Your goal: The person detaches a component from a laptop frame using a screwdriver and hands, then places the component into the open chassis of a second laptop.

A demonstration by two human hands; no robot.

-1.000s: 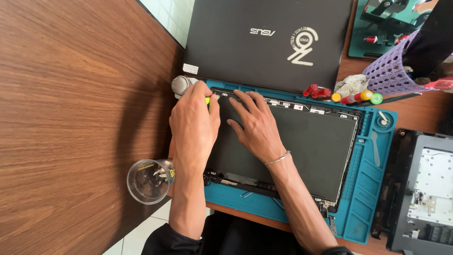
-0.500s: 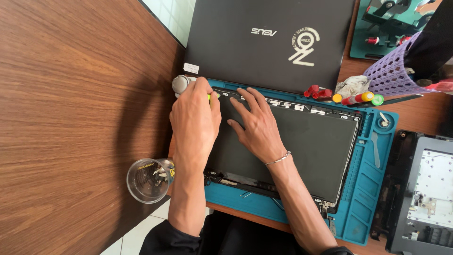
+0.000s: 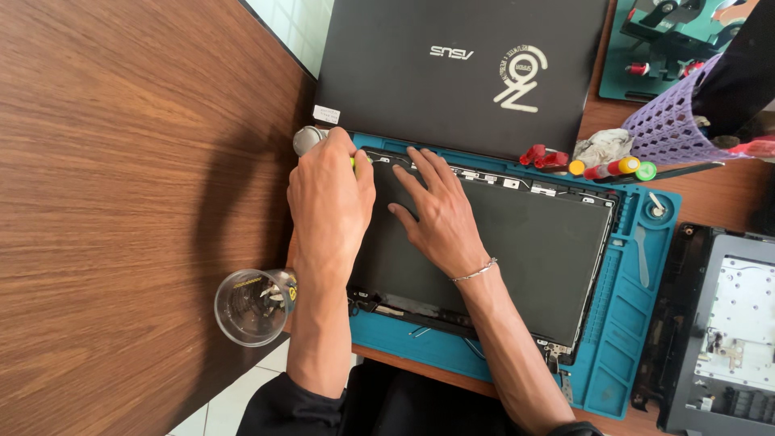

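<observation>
1. Laptop screen panel (image 3: pixel 500 258), dark and bare of its bezel, lies flat on a teal work mat (image 3: pixel 622 339) at the near edge of a wooden table (image 3: pixel 121 202).
2. Compared with a second ago, little has changed: both hands sit at the panel's upper left corner as before, and the left hand has crept slightly further toward that corner. The work there looks unfinished.
3. Left hand (image 3: pixel 327 206) is curled around a slim tool with a yellow-green handle (image 3: pixel 355 161), only a sliver of it showing, tip at the corner.
4. Right hand (image 3: pixel 436 214) grips nothing; it lies flat, fingers spread, pressing on the panel just beside the left hand.
5. Closed black laptop lid (image 3: pixel 460 73) lies beyond the mat, with a small white rectangular sticker (image 3: pixel 326 114) at its near left corner and pale logos on top.
6. Clear glass cup (image 3: pixel 252 307) stands by the left forearm, with a small yellow label on its side.
7. Purple mesh basket (image 3: pixel 670 125) sits far right, colour-capped tools (image 3: pixel 613 168) before it.
</observation>
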